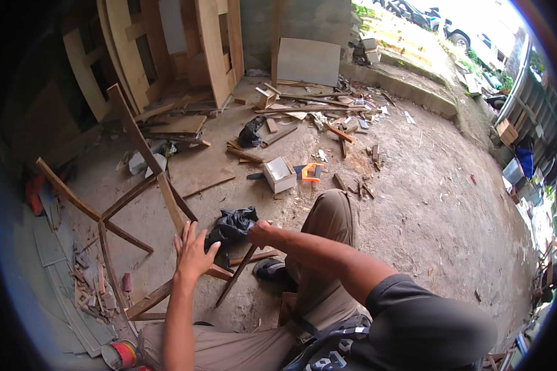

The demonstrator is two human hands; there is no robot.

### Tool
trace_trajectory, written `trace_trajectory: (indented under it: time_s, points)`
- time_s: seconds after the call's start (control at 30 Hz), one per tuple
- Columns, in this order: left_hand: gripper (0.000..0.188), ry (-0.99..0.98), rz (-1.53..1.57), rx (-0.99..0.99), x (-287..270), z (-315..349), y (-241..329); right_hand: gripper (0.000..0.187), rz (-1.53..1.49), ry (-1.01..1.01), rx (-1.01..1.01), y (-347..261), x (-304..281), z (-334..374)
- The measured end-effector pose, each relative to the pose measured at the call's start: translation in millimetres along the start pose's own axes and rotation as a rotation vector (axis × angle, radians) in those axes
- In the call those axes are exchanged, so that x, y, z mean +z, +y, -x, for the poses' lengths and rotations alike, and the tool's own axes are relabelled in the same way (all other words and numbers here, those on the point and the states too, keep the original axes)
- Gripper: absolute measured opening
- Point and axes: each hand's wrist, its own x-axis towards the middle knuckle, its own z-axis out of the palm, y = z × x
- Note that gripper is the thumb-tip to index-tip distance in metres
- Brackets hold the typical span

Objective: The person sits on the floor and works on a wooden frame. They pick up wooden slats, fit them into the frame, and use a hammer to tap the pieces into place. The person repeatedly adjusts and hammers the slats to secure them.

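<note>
Right hand [260,234]: a fist, closed around the upper end of a narrow, straight, dark-brown wooden strip [235,277]; the curled fingers hide that end from me.
Strip's lie: in front of the seated person, its long axis slants from the fist down and toward the person's left; its lower tip is close to the dusty grey-brown floor [414,216], but I can't tell whether it touches.
Left hand [195,256]: fingers spread, thumb held out, pinching nothing; it is by the lower part of a flat, light-brown wooden bar [171,203]. Whether the palm presses on wood, I can't tell.
Nearer hand: the right, already on the strip; the left is apart from it, off to the strip's left.
Slatted frame: brown wooden slats [130,199] joined at angles, on the person's left.
Crumpled black plastic bag [232,227]: on the floor, between the hands and slightly beyond.
Farther ahead: an open, white-lined wooden box [280,175] beside an orange-handled saw [304,174].
</note>
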Motion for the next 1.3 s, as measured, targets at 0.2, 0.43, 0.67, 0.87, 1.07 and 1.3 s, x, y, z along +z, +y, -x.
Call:
trace_trajectory:
  time_s: [0.2, 0.43, 0.67, 0.87, 1.07, 1.3]
  points:
    - [0.062, -0.318, -0.008, -0.052, -54.4, -25.8, 1.1, 0.017, 0.221, 0.305, 0.148, 87.4, -56.3, 63.8]
    - [0.043, -0.060, -0.237, 0.115, -181.8, -95.3, 40.4, 0.017, 0.107, 0.421, 0.496, 151.6, -137.4, 244.1]
    - [0.044, 0.005, 0.034, 0.340, -202.1, -135.6, 152.5, 0.019, -0.009, 0.406, 0.835, 201.2, -129.2, 441.3]
    - [0.052, -0.290, 0.186, 0.479, -168.0, -125.5, 235.7, 0.025, -0.452, 0.417, 1.089, 228.1, -68.3, 509.6]
    - [0.042, -0.265, 0.608, 0.591, -78.9, -146.6, 255.0, 0.025, -0.794, 0.373, 0.971, 267.4, 50.9, 385.9]
    - [0.029, -0.036, 0.989, 0.428, -15.0, -255.7, 257.3, 0.030, -1.126, 0.389, 0.926, 323.0, 60.5, 265.0]
